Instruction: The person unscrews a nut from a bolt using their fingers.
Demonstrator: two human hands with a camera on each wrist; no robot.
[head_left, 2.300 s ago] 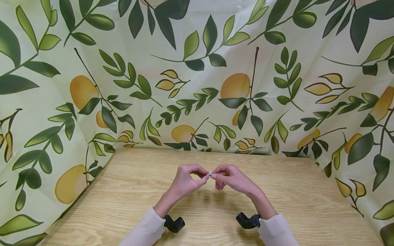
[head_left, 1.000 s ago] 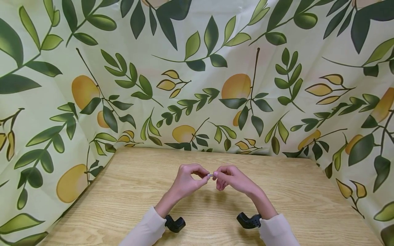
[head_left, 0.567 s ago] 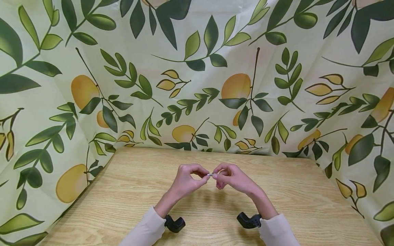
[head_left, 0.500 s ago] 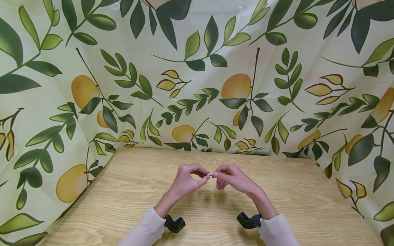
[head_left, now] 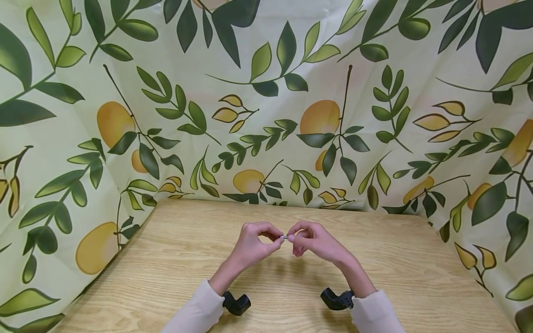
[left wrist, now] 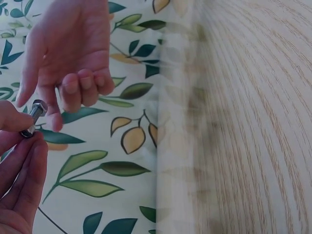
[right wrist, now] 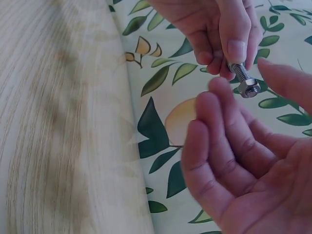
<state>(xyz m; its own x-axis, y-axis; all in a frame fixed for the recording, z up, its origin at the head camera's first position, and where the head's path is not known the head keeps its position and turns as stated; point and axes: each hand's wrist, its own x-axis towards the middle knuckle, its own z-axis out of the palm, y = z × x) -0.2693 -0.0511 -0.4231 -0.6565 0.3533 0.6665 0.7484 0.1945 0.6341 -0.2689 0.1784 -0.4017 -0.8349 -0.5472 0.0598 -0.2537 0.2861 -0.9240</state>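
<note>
My left hand [head_left: 255, 245] pinches a small silver bolt [left wrist: 35, 118] between thumb and fingertips, above the table. The bolt lies sideways, its far end pointing toward my right hand [head_left: 315, 241]. On that end sits a hex nut [right wrist: 249, 88], the bolt's threads showing between it and the left thumb. The right thumb and fingers are bent loosely around the nut, with a gap beside it in the right wrist view. The bolt's other end is hidden in the left fingertips.
Beneath both hands is a light wood-grain table [head_left: 166, 277]. A cloth [head_left: 266, 115] printed with leaves and orange fruit hangs behind it and along both sides. Black wrist cameras [head_left: 236, 303] sit at both cuffs.
The right fingers and thumb shift back and forth at the nut end, and a little more of the bolt shows now than at first. The left hand keeps its hold in place.
</note>
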